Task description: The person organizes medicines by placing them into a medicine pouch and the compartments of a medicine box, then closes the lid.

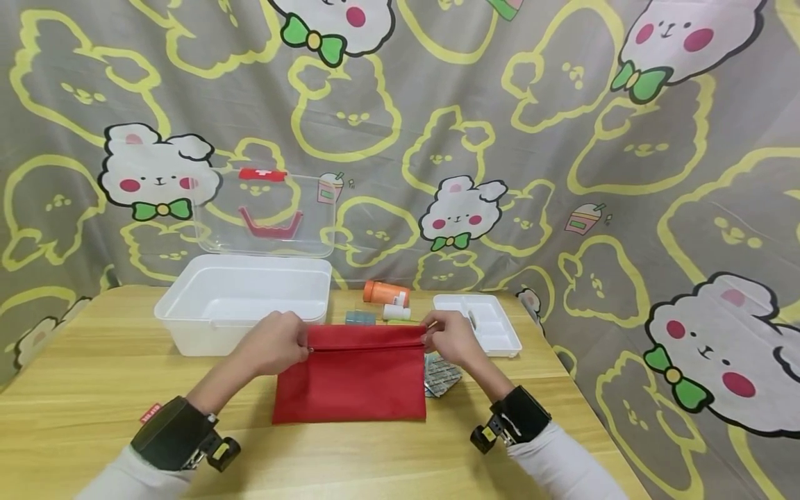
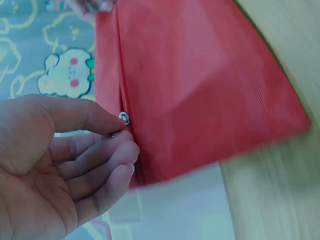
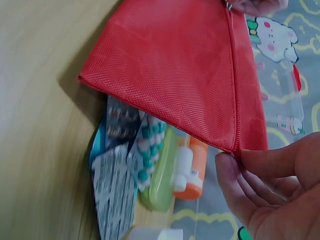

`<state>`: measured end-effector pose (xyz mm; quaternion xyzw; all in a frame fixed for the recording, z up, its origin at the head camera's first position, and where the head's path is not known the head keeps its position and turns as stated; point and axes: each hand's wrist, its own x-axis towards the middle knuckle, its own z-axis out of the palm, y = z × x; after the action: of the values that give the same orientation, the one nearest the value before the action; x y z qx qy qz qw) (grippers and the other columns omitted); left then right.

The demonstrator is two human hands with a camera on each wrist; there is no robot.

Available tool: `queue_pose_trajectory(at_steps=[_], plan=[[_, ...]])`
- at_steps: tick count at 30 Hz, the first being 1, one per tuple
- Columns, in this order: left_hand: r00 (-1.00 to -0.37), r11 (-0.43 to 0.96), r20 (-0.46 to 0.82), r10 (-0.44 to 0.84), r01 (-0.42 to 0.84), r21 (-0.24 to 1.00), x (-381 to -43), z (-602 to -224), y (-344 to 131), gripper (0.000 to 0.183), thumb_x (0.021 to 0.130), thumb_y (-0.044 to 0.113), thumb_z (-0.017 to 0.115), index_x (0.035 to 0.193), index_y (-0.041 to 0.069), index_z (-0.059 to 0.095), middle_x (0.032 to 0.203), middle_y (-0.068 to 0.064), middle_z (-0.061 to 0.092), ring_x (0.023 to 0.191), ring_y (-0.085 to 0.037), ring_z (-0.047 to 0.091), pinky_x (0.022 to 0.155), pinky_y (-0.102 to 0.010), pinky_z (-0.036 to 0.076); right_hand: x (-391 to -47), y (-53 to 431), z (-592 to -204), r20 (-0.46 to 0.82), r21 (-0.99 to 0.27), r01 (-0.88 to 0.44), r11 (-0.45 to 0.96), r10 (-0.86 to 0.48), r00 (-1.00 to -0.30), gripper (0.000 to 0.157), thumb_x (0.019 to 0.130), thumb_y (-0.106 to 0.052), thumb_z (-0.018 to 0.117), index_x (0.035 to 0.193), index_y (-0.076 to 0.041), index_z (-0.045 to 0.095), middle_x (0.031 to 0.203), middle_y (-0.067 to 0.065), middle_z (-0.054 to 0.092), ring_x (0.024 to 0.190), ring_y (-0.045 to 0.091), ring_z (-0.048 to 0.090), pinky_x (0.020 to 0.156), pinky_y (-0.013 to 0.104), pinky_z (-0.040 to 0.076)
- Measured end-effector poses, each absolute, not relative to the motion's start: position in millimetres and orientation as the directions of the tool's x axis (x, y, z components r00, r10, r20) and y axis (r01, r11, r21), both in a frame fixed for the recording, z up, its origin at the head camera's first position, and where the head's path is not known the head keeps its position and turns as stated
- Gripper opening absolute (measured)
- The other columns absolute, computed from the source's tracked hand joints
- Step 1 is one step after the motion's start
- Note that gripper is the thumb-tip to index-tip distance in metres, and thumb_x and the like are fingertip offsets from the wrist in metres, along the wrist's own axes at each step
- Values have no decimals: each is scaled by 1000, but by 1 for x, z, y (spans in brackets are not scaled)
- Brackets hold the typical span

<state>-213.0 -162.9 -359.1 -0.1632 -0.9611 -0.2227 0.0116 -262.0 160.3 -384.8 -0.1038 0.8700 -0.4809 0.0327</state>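
Observation:
A flat red zip pouch (image 1: 369,389) is held up over the table's middle, its zipper running along the upper edge. At the zipper's left end my left hand (image 1: 277,345) pinches the silver zipper pull (image 2: 124,118) between thumb and index finger. The zipper teeth stand slightly apart beside the pull in the left wrist view. My right hand (image 1: 453,337) pinches the pouch's upper right corner, where the zipper ends. Behind and below the pouch lie blister packs (image 3: 120,170) and a green case (image 3: 161,175), partly hidden by it.
A white box (image 1: 244,298) with its clear lid (image 1: 265,208) raised stands back left. An orange bottle (image 1: 378,292) and a small white bottle (image 1: 396,312) lie behind the pouch. To the right is a white compartment tray (image 1: 500,326). A patterned curtain (image 1: 400,153) hangs behind the table.

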Motion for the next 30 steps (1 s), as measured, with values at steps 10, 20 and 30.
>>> queue_pose_trajectory(at_steps=[10, 20, 30], plan=[[-950, 835, 61, 305, 298, 462, -215, -359, -193, 28, 81, -2, 61, 57, 13, 61, 49, 6, 50, 48, -11, 49, 50, -27, 39, -266, 177, -385, 23, -837, -103, 537, -154, -988, 20, 85, 12, 58, 97, 2, 71, 77, 13, 72, 74, 36, 75, 54, 31, 54], [-935, 829, 68, 349, 342, 442, -219, -364, -198, 26, 80, -3, 63, 61, 14, 61, 52, 7, 54, 51, -10, 51, 52, -27, 41, -259, 172, -382, 66, -824, -149, 547, -168, -984, 19, 86, 12, 60, 95, 1, 70, 77, 12, 71, 73, 34, 74, 70, 43, 62], [-950, 867, 42, 310, 300, 399, -221, -352, -196, 15, 86, 6, 71, 72, 8, 67, 62, 1, 58, 60, -16, 51, 57, -31, 43, -252, 169, -377, 117, -809, -211, 549, -201, -973, 18, 84, 13, 61, 93, 0, 71, 74, 11, 71, 72, 35, 73, 64, 33, 61]])
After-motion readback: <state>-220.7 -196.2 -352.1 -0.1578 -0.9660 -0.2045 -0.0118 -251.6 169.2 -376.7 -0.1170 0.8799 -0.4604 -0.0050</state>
